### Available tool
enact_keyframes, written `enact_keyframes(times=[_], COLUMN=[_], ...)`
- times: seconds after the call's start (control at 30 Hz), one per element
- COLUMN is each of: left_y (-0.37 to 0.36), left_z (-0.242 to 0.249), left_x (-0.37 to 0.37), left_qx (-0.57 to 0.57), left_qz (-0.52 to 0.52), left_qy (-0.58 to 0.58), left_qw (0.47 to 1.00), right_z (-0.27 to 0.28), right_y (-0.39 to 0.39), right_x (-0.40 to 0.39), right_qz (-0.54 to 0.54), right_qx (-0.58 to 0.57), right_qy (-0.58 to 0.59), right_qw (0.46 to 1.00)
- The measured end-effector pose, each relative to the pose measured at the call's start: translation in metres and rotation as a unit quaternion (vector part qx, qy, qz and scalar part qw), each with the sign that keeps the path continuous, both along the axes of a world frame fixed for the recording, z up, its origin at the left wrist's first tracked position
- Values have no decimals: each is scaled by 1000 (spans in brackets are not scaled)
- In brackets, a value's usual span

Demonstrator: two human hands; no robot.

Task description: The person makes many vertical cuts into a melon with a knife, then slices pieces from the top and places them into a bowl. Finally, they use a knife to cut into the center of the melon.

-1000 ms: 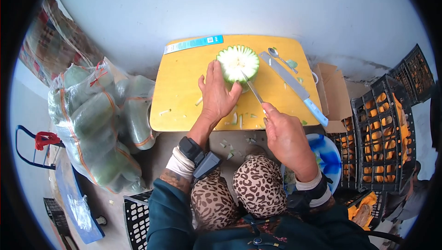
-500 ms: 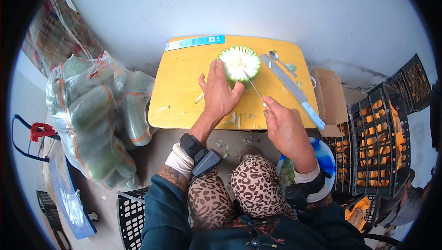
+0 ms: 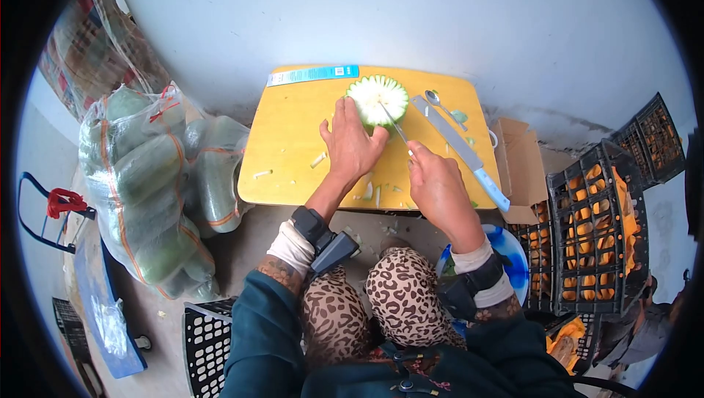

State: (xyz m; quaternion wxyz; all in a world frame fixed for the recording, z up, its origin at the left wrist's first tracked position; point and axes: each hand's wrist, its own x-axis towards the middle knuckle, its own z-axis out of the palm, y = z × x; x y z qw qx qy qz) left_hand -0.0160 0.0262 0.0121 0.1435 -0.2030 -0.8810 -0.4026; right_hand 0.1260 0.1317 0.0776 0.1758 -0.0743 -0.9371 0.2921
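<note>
A cut winter melon point(image 3: 377, 94) stands on the yellow table point(image 3: 286, 119), its white face up and its green rim notched all round. My left hand point(image 3: 352, 143) grips its near side, thumb and fingers spread around it. In my right hand point(image 3: 438, 184) is a small knife point(image 3: 394, 122), its blade tip against the white face near the middle. A long knife point(image 3: 449, 132) with a pale blue handle lies to the right, beside a metal spoon point(image 3: 440, 104). Slim peel scraps point(image 3: 318, 159) are scattered around my hands.
A blue-and-white knife sleeve point(image 3: 314, 75) lies at the table's back edge. Plastic-wrapped melons point(image 3: 139, 178) stand at left. To the right are a cardboard box point(image 3: 519, 156), black crates point(image 3: 590, 229) with orange contents and a blue-and-white basin point(image 3: 515, 266).
My right hand and the small knife have shifted slightly left and up, the blade now nearer the melon's middle. My left hand keeps its place on the melon. The view has shifted slightly.
</note>
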Motion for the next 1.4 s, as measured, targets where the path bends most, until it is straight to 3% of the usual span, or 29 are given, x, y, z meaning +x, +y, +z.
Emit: enact_keyframes(times=[0.2, 0.53, 1.0, 1.13, 1.3, 1.4], left_y=[0, -9, -4, -6, -8, -6], left_z=[1, 1, 9, 4, 14, 7], left_x=[-4, -7, -12, -16, -18, -20], left_qx=[-4, -13, -50, -54, -47, -26], left_qz=[8, -15, 0, -1, -22, -15], left_qy=[-5, 4, -2, 23, -31, -9], left_qw=[1000, 1000, 999, 998, 998, 1000], right_z=[3, 9, -4, 8, 10, 7], right_y=[6, -8, 10, 8, 22, 20], right_x=[-7, 13, -6, 4, 33, 47], right_qz=[-5, -5, 23, 12, 22, -7], right_qx=[-35, 17, 14, 22, 33, -43], right_qy=[-21, -44, 9, -46, -86, -79], right_qw=[999, 999, 1000, 999, 996, 996])
